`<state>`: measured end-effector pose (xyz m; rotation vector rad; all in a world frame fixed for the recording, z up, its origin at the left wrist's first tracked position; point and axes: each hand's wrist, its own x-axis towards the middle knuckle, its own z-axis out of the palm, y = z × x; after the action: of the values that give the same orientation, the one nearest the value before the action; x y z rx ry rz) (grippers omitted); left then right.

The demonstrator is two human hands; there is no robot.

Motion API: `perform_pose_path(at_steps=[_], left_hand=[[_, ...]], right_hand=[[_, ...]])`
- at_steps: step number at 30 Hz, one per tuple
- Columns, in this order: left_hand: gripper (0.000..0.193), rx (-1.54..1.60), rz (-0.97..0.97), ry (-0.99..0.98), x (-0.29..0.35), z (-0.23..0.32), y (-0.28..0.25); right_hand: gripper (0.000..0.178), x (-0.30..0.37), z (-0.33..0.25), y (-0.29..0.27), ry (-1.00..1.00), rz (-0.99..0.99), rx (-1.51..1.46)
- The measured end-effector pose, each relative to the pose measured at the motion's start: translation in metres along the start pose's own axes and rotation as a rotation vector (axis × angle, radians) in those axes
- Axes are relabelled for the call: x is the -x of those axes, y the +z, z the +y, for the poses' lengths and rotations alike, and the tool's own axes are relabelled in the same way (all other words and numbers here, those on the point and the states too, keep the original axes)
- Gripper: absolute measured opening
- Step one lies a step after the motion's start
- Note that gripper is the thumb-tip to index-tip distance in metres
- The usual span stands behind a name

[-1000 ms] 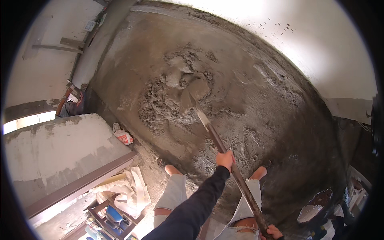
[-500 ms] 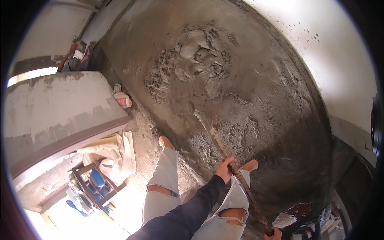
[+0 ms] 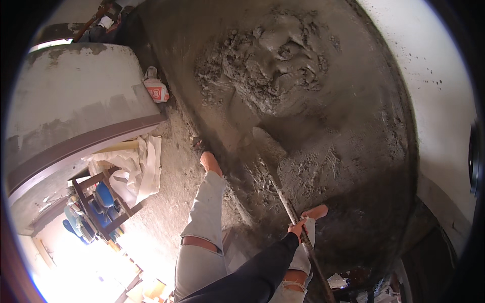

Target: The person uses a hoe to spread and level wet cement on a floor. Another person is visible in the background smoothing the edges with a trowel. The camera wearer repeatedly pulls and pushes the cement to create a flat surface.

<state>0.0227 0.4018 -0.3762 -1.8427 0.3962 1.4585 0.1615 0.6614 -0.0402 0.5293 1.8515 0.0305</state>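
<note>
My left hand (image 3: 298, 230) is closed around the long shaft of a shovel (image 3: 286, 202), below the middle of the view. The shaft slants from the lower edge up and left to a mortar-coated blade (image 3: 269, 143). That blade lies on the wet grey mortar (image 3: 323, 136) spread over the floor. Beyond it rises a lumpy heap of mortar (image 3: 275, 60), apart from the blade's tip. A dark sleeve covers my left arm. My right hand is out of view, as is the lower end of the shaft.
My bare feet (image 3: 210, 162) stand astride the mortar's near side. A low plastered wall (image 3: 81, 91) is on the left, with a red-and-white bag (image 3: 156, 90) at its end. Below are a wooden frame (image 3: 96, 202) with blue items and crumpled sheets (image 3: 146, 169). A white wall (image 3: 429, 101) curves along the right.
The shovel's blade, earlier not distinguishable in the mortar, now shows plainly, drawn back from the heap. My right hand has left the lower edge of view. The view has shifted.
</note>
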Motion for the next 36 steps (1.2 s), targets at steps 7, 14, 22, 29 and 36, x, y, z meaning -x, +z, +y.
perform_pose_path(at_steps=[7, 14, 22, 29, 36], left_hand=[[0.033, -0.18, 0.083, 0.238, 0.0, 0.1, -0.039], [0.042, -0.512, 0.175, 0.494, 0.021, 0.307, -0.04], [0.024, -0.321, 0.099, 0.723, -0.035, 0.458, -0.064], [0.034, -0.287, 0.169, 0.764, -0.051, 0.439, -0.065], [0.022, -0.398, 0.175, 0.8, -0.029, 0.415, -0.057]], right_hand=[[0.036, -0.027, -0.088, 0.01, -0.185, -0.077, -0.193], [0.041, -0.102, -0.254, 0.069, -0.166, -0.146, -0.287], [0.029, -0.212, -0.436, 0.111, -0.059, -0.143, -0.4], [0.036, -0.225, -0.431, 0.159, -0.163, -0.117, -0.587], [0.036, -0.213, -0.407, 0.167, -0.163, -0.245, -0.665]])
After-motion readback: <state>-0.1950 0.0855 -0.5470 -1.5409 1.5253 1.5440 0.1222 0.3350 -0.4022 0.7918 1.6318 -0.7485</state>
